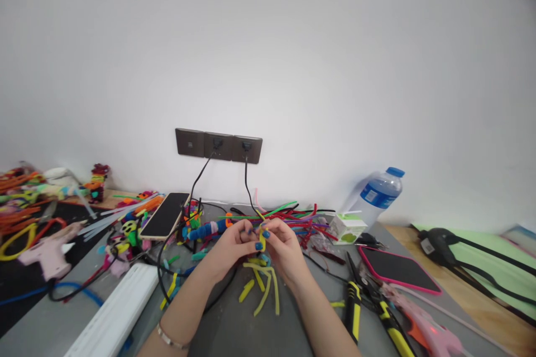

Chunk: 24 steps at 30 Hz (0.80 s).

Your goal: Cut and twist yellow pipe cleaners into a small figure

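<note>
My left hand (231, 248) and my right hand (285, 242) meet over the middle of the grey table. Between their pinched fingertips is a yellow pipe cleaner (262, 241), bent or twisted into a narrow shape; the fingers partly hide it. Just below the hands, several yellow pipe-cleaner ends (274, 287) fan out over the tabletop, and I cannot tell whether they join the held one. A short yellow piece (247, 291) lies beside them. Close behind my left hand is a blue pipe-cleaner roll (205, 230).
Loose pipe cleaners (310, 217) pile behind the hands. Black cables run from the wall sockets (218, 146). On the left lie a phone (165, 216), a white box (115, 312) and a pink glue gun (50, 251). Rightward are pliers (353, 307), a pink-cased phone (400, 269), another glue gun (431, 326) and a bottle (379, 192).
</note>
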Each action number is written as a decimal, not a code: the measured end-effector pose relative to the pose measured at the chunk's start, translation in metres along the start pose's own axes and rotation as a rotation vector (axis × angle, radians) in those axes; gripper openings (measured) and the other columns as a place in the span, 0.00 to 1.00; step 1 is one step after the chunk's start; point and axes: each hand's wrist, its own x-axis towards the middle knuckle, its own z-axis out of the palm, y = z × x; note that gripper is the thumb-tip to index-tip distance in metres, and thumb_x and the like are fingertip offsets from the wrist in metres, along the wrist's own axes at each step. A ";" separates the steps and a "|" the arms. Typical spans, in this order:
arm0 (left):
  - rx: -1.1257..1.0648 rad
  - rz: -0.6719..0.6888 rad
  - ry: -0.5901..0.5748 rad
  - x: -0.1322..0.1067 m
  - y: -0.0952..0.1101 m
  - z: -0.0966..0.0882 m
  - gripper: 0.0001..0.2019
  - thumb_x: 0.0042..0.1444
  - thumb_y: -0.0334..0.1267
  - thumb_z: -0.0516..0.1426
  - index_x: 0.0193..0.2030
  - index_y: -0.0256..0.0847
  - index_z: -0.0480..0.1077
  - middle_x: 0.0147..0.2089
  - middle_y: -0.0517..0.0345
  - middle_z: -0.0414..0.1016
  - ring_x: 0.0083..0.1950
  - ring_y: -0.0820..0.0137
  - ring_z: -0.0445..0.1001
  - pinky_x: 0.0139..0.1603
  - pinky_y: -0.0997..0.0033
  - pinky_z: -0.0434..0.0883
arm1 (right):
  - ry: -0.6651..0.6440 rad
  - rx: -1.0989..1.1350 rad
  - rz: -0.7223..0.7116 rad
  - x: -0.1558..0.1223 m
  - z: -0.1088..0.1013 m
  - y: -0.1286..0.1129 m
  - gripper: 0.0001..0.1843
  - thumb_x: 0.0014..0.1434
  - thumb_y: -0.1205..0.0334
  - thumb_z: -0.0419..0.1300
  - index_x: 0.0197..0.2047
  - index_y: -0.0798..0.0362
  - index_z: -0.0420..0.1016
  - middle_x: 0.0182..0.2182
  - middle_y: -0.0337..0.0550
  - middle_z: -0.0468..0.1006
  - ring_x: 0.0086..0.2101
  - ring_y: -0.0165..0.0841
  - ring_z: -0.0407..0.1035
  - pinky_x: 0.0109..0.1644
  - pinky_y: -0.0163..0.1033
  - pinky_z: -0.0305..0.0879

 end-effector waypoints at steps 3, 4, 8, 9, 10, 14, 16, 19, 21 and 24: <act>0.069 0.013 0.027 0.000 0.000 -0.002 0.19 0.42 0.37 0.69 0.30 0.38 0.61 0.28 0.64 0.69 0.28 0.78 0.66 0.30 0.80 0.61 | 0.053 0.031 0.027 0.001 0.000 -0.001 0.12 0.46 0.60 0.72 0.34 0.49 0.76 0.27 0.36 0.76 0.28 0.29 0.70 0.31 0.32 0.63; 0.093 0.017 0.029 0.000 0.000 -0.002 0.18 0.43 0.38 0.69 0.30 0.38 0.63 0.29 0.63 0.70 0.29 0.77 0.66 0.30 0.79 0.61 | 0.066 0.030 0.027 0.002 0.000 -0.001 0.13 0.45 0.61 0.72 0.35 0.48 0.77 0.27 0.36 0.76 0.29 0.29 0.70 0.32 0.32 0.63; 0.213 0.033 0.082 0.001 0.002 -0.003 0.16 0.45 0.44 0.67 0.31 0.37 0.67 0.28 0.61 0.72 0.29 0.76 0.67 0.30 0.78 0.61 | 0.105 -0.012 0.025 0.006 -0.006 0.004 0.14 0.44 0.58 0.73 0.35 0.50 0.78 0.27 0.37 0.77 0.30 0.29 0.71 0.34 0.33 0.64; 0.256 0.051 0.101 0.001 0.002 -0.003 0.15 0.47 0.46 0.66 0.31 0.37 0.68 0.27 0.61 0.72 0.28 0.74 0.68 0.31 0.77 0.62 | 0.120 -0.021 0.018 0.006 -0.008 0.005 0.13 0.43 0.58 0.73 0.33 0.51 0.78 0.26 0.37 0.77 0.29 0.29 0.70 0.34 0.33 0.64; 0.306 0.076 0.113 0.002 0.002 -0.004 0.15 0.48 0.47 0.64 0.31 0.37 0.68 0.27 0.60 0.72 0.29 0.73 0.68 0.31 0.76 0.62 | 0.132 -0.031 0.012 0.007 -0.009 0.006 0.13 0.43 0.58 0.73 0.32 0.51 0.78 0.25 0.37 0.77 0.29 0.29 0.70 0.34 0.33 0.64; 0.617 0.211 0.130 0.003 -0.002 -0.007 0.12 0.52 0.45 0.60 0.33 0.37 0.70 0.27 0.59 0.73 0.27 0.72 0.67 0.29 0.75 0.61 | 0.144 -0.087 -0.007 0.008 -0.012 0.008 0.12 0.44 0.58 0.73 0.31 0.51 0.77 0.25 0.38 0.78 0.29 0.31 0.70 0.35 0.35 0.65; 0.809 0.249 0.142 0.001 -0.003 -0.007 0.09 0.55 0.42 0.57 0.34 0.37 0.71 0.26 0.60 0.71 0.25 0.73 0.63 0.26 0.75 0.57 | 0.141 -0.121 -0.011 0.007 -0.013 0.008 0.12 0.45 0.57 0.72 0.31 0.52 0.77 0.26 0.39 0.78 0.29 0.31 0.70 0.35 0.36 0.64; 1.015 0.287 0.097 -0.002 -0.001 -0.004 0.10 0.60 0.40 0.53 0.32 0.38 0.71 0.24 0.61 0.70 0.25 0.73 0.63 0.27 0.74 0.57 | 0.138 -0.161 -0.009 0.007 -0.014 0.008 0.12 0.45 0.56 0.72 0.30 0.52 0.77 0.26 0.39 0.78 0.29 0.31 0.70 0.35 0.36 0.64; 1.106 0.328 0.061 -0.004 0.001 -0.002 0.11 0.61 0.38 0.51 0.31 0.38 0.71 0.26 0.60 0.70 0.28 0.71 0.65 0.30 0.73 0.58 | 0.134 -0.167 -0.004 0.008 -0.015 0.008 0.12 0.46 0.56 0.72 0.30 0.52 0.77 0.26 0.39 0.79 0.28 0.31 0.70 0.35 0.36 0.64; 1.215 0.401 0.039 -0.005 0.002 -0.001 0.12 0.62 0.36 0.50 0.30 0.39 0.70 0.28 0.58 0.71 0.32 0.69 0.67 0.34 0.72 0.61 | 0.136 -0.128 0.019 0.008 -0.015 0.010 0.12 0.46 0.55 0.72 0.31 0.52 0.78 0.25 0.39 0.78 0.28 0.31 0.70 0.35 0.35 0.64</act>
